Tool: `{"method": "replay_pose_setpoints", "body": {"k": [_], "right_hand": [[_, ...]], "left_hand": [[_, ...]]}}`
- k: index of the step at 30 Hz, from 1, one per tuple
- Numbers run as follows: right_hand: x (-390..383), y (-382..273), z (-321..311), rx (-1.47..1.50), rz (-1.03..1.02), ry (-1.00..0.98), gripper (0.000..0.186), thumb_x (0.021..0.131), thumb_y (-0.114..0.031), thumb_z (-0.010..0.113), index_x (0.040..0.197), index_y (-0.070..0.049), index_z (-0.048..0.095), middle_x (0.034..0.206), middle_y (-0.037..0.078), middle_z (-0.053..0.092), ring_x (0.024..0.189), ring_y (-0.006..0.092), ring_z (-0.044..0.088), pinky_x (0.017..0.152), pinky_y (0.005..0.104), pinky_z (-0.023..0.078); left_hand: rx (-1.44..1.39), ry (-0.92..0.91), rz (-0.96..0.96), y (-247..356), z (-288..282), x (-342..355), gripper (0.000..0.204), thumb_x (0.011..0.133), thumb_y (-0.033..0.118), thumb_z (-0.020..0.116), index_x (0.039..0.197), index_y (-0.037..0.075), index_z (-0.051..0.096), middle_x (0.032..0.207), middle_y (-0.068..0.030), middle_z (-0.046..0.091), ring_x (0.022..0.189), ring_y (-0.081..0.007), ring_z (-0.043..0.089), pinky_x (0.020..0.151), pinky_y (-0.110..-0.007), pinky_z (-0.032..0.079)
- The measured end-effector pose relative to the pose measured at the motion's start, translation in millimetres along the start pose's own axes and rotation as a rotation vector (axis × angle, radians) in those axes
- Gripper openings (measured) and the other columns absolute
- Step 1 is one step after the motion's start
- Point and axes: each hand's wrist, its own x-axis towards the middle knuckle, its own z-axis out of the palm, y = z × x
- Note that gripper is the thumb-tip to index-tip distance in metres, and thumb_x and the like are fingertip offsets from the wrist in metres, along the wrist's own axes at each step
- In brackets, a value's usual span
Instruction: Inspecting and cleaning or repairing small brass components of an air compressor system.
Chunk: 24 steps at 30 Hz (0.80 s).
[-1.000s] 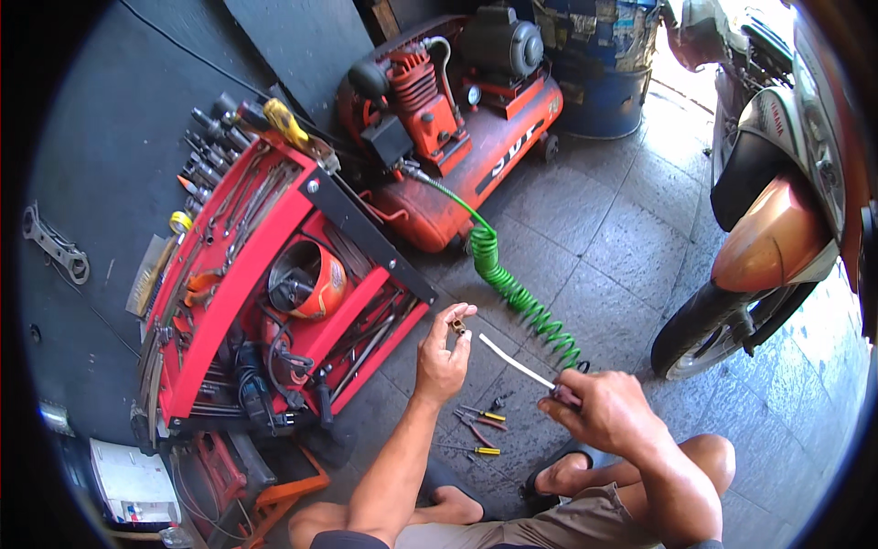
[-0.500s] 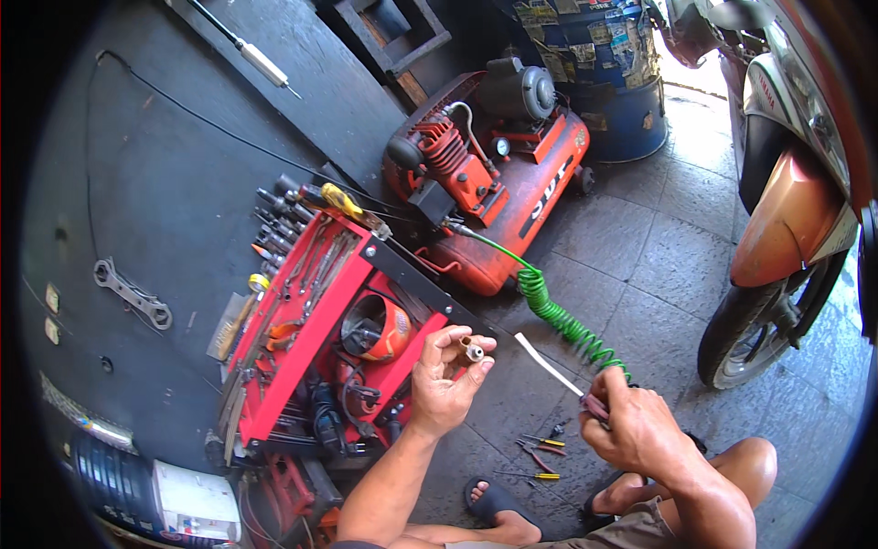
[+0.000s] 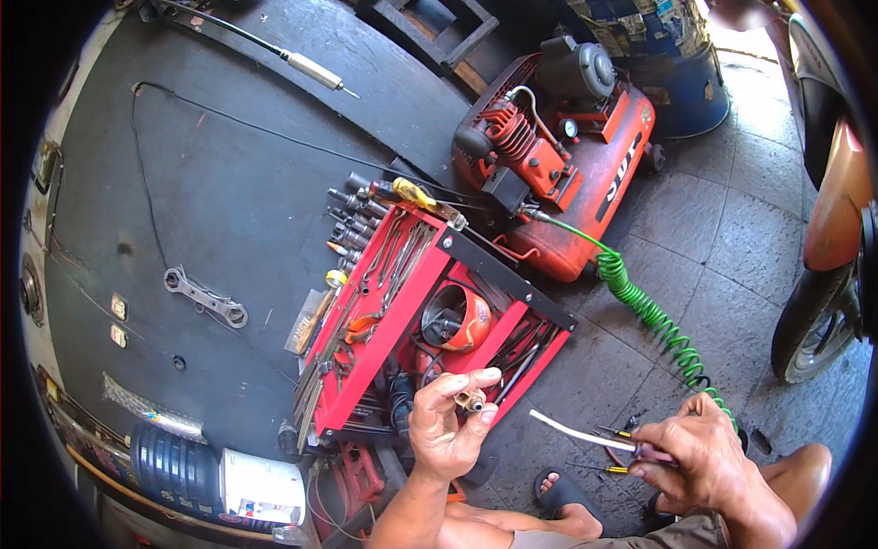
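Observation:
Between the thumb and fingertips of my left hand (image 3: 450, 430), a small brass-coloured metal fitting (image 3: 471, 400) is pinched, its round end facing up toward me. To its right, my right hand (image 3: 700, 457) is closed on a dark maroon handled tool (image 3: 651, 454). A thin white tube (image 3: 572, 428) sticks out from that tool toward my left hand, its free end apart from the fitting. A green coiled hose (image 3: 640, 306) runs down from the compressor and passes behind my right hand. Yellow-handled screwdrivers (image 3: 615, 470) lie on the floor below the tube, partly hidden.
A red tool cart (image 3: 366, 375) full of wrenches stands behind my left hand. Beyond it are a red air compressor (image 3: 608, 206) and a blue drum (image 3: 695, 91). A motorcycle wheel (image 3: 805, 348) is at the right. Buckets (image 3: 261, 485) sit at lower left, beside the dark wall (image 3: 219, 210).
The view has swung toward the wall on the left, so the cart and compressor appear farther right. My left hand has tipped the fitting's end upward. Both hands still grip what they held.

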Motion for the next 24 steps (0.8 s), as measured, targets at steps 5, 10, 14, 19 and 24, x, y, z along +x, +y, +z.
{"method": "replay_pose_setpoints", "body": {"k": [5, 10, 14, 19, 24], "right_hand": [[4, -16, 10, -0.016, 0.014, -0.111, 0.041, 0.07, -0.024, 0.082, 0.102, -0.011, 0.06, 0.078, 0.0, 0.069, 0.061, 0.0216, 0.061, 0.066, 0.0363, 0.04], [12, -22, 9, -0.019, 0.013, -0.158, 0.038, 0.073, -0.025, 0.08, 0.103, -0.011, 0.06, 0.072, -0.001, 0.066, 0.06, 0.0195, 0.06, 0.062, 0.0359, 0.038], [17, -25, 12, -0.008, 0.042, -0.175, 0.037, 0.074, -0.025, 0.08, 0.102, -0.011, 0.06, 0.067, 0.0, 0.064, 0.056, 0.0199, 0.059, 0.062, 0.0357, 0.038], [22, -27, 16, -0.003, 0.074, -0.12, 0.024, 0.082, -0.02, 0.071, 0.099, -0.009, 0.058, 0.064, 0.004, 0.057, 0.057, 0.0237, 0.055, 0.063, 0.0373, 0.036], [26, -24, 16, 0.002, 0.098, -0.167, 0.022, 0.083, -0.021, 0.069, 0.098, -0.009, 0.058, 0.066, 0.005, 0.057, 0.059, 0.024, 0.056, 0.064, 0.0381, 0.037]], "left_hand": [[0.031, 0.033, 0.068, -6, -5, -10, 0.049, 0.083, -0.006, 0.068, 0.123, 0.005, 0.042, 0.111, -0.0239, 0.066, 0.083, -0.0128, 0.056, 0.077, -0.025, 0.046], [0.059, 0.039, 0.065, -11, -9, -12, 0.049, 0.082, -0.005, 0.069, 0.122, 0.005, 0.043, 0.11, -0.0237, 0.066, 0.082, -0.0131, 0.056, 0.076, -0.025, 0.046], [0.113, 0.012, 0.059, -17, -8, -13, 0.048, 0.082, -0.004, 0.07, 0.122, 0.003, 0.045, 0.11, -0.0238, 0.066, 0.088, -0.0151, 0.059, 0.075, -0.025, 0.048], [0.136, -0.025, 0.024, -21, -8, -15, 0.047, 0.082, -0.005, 0.069, 0.123, 0.002, 0.046, 0.109, -0.0238, 0.066, 0.092, -0.0175, 0.062, 0.076, -0.026, 0.049], [0.081, -0.033, -0.065, -26, -12, -19, 0.046, 0.081, -0.004, 0.069, 0.121, 0.002, 0.047, 0.107, -0.0238, 0.067, 0.084, -0.0144, 0.057, 0.073, -0.025, 0.047]]}}
